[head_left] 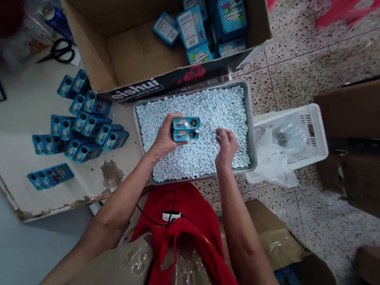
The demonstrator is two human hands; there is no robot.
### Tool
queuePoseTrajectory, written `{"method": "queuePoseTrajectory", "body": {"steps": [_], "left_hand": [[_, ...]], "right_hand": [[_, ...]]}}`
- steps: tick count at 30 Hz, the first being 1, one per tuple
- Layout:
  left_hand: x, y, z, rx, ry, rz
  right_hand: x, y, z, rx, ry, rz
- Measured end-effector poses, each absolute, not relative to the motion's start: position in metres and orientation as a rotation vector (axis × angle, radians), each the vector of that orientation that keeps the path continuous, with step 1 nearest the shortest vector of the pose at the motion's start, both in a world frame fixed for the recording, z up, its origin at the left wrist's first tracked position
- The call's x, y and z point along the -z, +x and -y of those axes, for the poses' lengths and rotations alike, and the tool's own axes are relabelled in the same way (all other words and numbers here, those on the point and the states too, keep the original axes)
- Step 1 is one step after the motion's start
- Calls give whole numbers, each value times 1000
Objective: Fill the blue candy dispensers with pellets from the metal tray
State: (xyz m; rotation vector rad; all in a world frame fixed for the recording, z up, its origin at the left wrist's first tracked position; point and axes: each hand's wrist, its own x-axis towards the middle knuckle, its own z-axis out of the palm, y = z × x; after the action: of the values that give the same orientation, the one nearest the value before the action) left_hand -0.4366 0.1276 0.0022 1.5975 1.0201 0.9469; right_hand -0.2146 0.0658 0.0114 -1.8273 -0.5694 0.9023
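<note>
red apron (198, 213) between reaching forearms (241, 215), left fingers (173, 117) clamp two blue boxes (185, 135), right fingers (223, 136) (bunched together) over white pellets (202, 102).

This looks like a small packing workshop. A metal tray (251, 122) is filled with loose white and pale blue pieces (202, 102), and many small blue boxes (97, 103) with the same kind of print stand grouped on a table (5, 137) with worn, chipped edges. 1 large cardboard box (91, 12) beside the tray holds more of them. Black scissors (62, 51) lie on the table. 1 white plastic crate (317, 136) with clear bags (274, 144), brown cartons (373, 101), a speckled tile floor (289, 81) and the person's red apron (186, 198) also suit a workroom.
</note>
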Motion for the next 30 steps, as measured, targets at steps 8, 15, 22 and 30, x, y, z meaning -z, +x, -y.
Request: {"method": "queuePoseTrajectory", "body": {"steps": [8,15,22,30], "left_hand": [[-24,-484,-112,-940,1329,-959],[-27,-505,-95,-1021,1169,-941],[-31,-521,-91,-985,1209,-967],[-22,-540,-72,-1093,956,-908]], "right_hand": [[23,-208,-115,-612,-2076,1535],[35,-225,-92,-586,-2161,1775],[45,-233,-69,-764,-2065,1737],[22,-236,-70,-1102,-2017,1081]]}}
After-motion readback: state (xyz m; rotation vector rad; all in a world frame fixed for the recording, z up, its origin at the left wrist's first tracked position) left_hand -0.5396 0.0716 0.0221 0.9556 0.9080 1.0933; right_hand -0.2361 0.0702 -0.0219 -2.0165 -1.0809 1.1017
